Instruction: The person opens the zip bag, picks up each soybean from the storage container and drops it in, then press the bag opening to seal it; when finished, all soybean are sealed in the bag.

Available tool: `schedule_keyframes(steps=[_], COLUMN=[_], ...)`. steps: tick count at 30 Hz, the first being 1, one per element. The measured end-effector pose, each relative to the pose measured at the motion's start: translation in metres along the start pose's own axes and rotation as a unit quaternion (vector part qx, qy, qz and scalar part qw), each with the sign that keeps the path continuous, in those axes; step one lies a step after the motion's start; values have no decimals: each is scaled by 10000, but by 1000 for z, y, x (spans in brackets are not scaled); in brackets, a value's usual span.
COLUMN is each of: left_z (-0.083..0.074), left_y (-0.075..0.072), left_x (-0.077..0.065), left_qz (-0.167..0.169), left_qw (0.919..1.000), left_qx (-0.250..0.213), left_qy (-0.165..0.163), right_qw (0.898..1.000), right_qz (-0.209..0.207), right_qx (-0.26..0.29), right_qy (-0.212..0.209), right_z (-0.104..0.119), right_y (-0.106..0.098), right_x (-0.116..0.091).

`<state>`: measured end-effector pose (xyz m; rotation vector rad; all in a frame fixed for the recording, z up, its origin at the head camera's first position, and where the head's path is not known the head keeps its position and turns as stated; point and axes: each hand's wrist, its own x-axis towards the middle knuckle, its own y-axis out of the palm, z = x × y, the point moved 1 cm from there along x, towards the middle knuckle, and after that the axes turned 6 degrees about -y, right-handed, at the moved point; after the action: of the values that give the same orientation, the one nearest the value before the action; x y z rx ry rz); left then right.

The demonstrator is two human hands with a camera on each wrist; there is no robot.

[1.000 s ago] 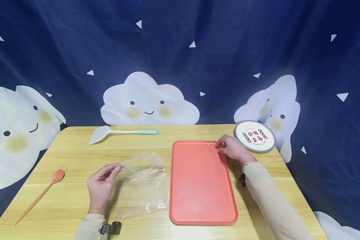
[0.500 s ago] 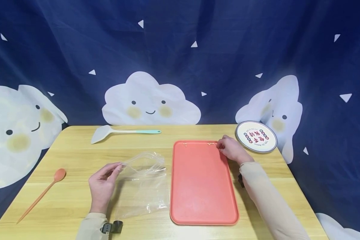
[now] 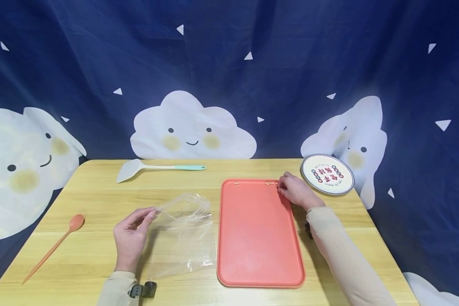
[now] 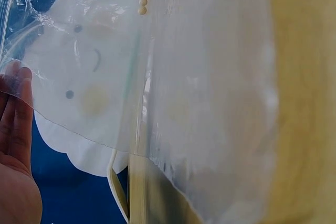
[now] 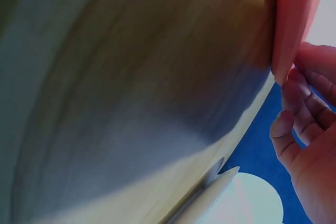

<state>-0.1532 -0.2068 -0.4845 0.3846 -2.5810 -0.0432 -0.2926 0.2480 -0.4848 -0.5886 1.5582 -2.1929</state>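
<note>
My left hand (image 3: 131, 238) pinches the mouth of a clear zip bag (image 3: 183, 250) between thumb and fingers; the bag's opening gapes to the right. In the left wrist view, three small round yellow beans (image 4: 143, 2) show through the plastic. At the far right corner of a red tray (image 3: 258, 238), my right hand (image 3: 297, 191) reaches down with bent fingers, right beside a few similar beans (image 3: 269, 183). A smaller group of beans (image 3: 236, 184) lies in the tray's far left corner. I cannot tell whether the right fingertips hold a bean.
An oval white plate (image 3: 327, 174) with red lettering sits just beyond the right hand. A spatula (image 3: 160, 168) with a mint handle lies along the table's back edge. An orange spoon (image 3: 53, 250) rests at the left. Behind the table hangs a blue curtain (image 3: 214, 63).
The right fingertips have drawn closer together at the tray's far right corner and hide more of the beans there. My left hand keeps its hold on the bag.
</note>
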Motion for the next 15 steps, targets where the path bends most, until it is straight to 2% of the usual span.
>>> schedule_keyframes(steps=[4, 10, 15], left_z=[0, -2, -1], left_y=[-1, 1, 1], left_x=[-1, -1, -2], left_qz=[-62, -61, -78], left_qw=[9997, 9999, 9998], left_qx=[190, -56, -123], left_qy=[-100, -83, -101], right_qw=[9994, 9965, 9932], right_qz=[-185, -287, -494], right_qx=[296, 734, 1051], right_qy=[85, 268, 50], right_z=[4, 14, 29], right_y=[-4, -8, -10], right_x=[1, 5, 9])
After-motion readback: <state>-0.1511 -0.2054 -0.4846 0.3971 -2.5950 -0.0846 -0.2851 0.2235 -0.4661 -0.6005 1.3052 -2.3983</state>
